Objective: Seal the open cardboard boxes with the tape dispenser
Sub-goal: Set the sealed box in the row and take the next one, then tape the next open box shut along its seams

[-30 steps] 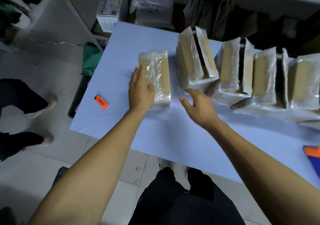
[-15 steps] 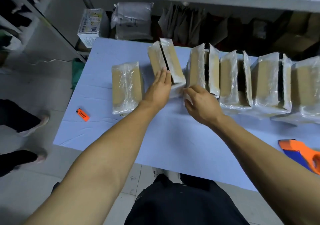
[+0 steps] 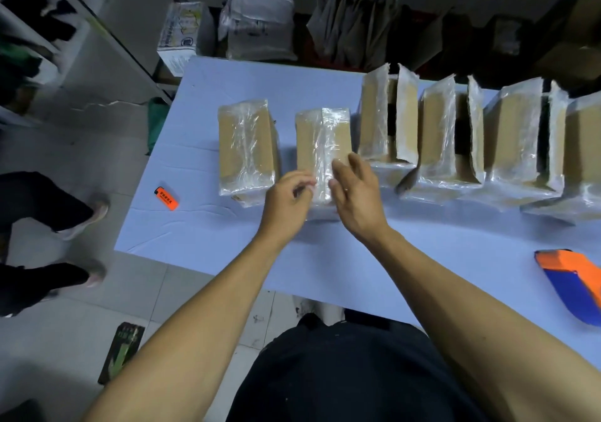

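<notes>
Both hands press the second box's (image 3: 322, 148) flaps shut — the tape dispenser (image 3: 572, 278) lies well off toward the right hand (image 3: 356, 194), the left hand (image 3: 287, 198) farther.

A small orange plastic lighter (image 3: 166, 198) with dark print lies on the pale blue cloth-covered table (image 3: 208, 226), near its left edge. Beyond the table's far edge, a white printed carton (image 3: 180, 36) stands on the floor just beside a grey plastic-wrapped parcel (image 3: 260, 24), with a row of dark grey mailing bags (image 3: 354, 31) leaning to the right of that. A crumpled green cloth (image 3: 156, 122) hangs by the table's left side. On the grey tiled floor (image 3: 107, 291) at far left stand another person's dark-trousered legs (image 3: 35, 207), and a dark green patterned flat packet (image 3: 122, 351) lies nearer.
</notes>
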Demonstrator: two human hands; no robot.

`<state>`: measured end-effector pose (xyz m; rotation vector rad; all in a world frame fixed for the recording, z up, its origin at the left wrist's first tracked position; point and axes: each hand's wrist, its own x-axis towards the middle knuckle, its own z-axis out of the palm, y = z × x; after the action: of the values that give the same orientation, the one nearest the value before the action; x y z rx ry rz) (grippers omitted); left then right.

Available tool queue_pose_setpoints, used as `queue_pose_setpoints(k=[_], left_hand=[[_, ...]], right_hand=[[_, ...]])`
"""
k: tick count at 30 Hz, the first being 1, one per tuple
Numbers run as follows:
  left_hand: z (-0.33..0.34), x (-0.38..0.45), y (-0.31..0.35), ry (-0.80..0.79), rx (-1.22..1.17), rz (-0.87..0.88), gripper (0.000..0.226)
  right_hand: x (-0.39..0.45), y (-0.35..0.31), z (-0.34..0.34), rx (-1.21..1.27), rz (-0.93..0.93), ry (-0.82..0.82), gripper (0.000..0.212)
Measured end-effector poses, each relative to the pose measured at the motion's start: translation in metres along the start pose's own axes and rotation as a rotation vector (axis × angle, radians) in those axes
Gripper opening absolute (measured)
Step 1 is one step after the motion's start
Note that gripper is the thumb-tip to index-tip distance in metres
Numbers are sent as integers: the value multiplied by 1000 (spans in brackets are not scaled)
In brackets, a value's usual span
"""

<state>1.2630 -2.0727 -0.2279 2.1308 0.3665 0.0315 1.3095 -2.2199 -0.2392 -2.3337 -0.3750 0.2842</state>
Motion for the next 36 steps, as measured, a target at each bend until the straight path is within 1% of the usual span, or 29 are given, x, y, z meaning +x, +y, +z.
queue_pose_setpoints(k=[1, 2, 4, 5, 6, 7, 8, 10, 13, 14, 16, 18, 20, 21, 23, 24, 25, 28, 31, 33, 36], left_hand=[[6, 1, 4, 97, -34, -66, 21], [12, 1, 7, 143, -59, -116, 25], [21, 1, 9, 167, -182, -253, 48], [23, 0, 9, 178, -257, -336, 56], [25, -1, 9, 182, -323, -394, 56], [26, -4, 8, 170, -377, -425, 52], [26, -6, 5, 145, -439, -441, 47], [24, -10, 1, 73, -568, -458, 45], [9, -15, -10, -4, -623, -471, 39], [0, -19, -14, -22, -617, -477, 37], [-21, -28, -21, -95, -610, -473, 41], [-44, -38, -29, -196, -592, -445, 49], [-67, -42, -39, -311, -547, -425, 56], [-77, -43, -42, -375, -511, -412, 58], [-90, -44, -45, -467, -431, -388, 58], [-93, -43, -46, -470, -401, -389, 58], [-93, -43, -45, -448, -382, -392, 60], [-73, -42, -39, -287, -350, -394, 78], [-36, -48, -22, -141, -477, -408, 85], [-5, -56, -5, -126, -574, -395, 83], [48, -71, 23, -218, -601, -334, 85]], right_hand=[[-1, -1, 1, 79, 37, -13, 39], [-2, -3, 1, 129, 58, -28, 41], [-4, -7, 3, 155, 64, -7, 43], [-7, -8, 4, 156, 66, 12, 43], [-12, -10, 5, 158, 78, 23, 44], [-17, -10, 7, 167, 93, 32, 44], [-23, -12, 8, 178, 110, 45, 43], [-32, -12, 8, 193, 127, 85, 40], [-37, -15, 6, 204, 141, 112, 36], [-37, -16, 5, 203, 156, 111, 39], [-35, -18, 2, 152, 170, 139, 51], [-30, -21, 0, 100, 162, 189, 65], [-22, -25, -3, 79, 180, 177, 73], [-19, -25, -2, 65, 208, 137, 72], [-20, -22, 1, 41, 261, 24, 62], [-24, -20, 2, 57, 273, -4, 57], [-31, -16, 3, 87, 276, 11, 53], [-55, -1, -6, 117, 301, 179, 34], [-82, 15, -31, 117, 413, 349, 32], [-99, 28, -48, 103, 473, 436, 35], [-123, 52, -70, 119, 558, 568, 35]])
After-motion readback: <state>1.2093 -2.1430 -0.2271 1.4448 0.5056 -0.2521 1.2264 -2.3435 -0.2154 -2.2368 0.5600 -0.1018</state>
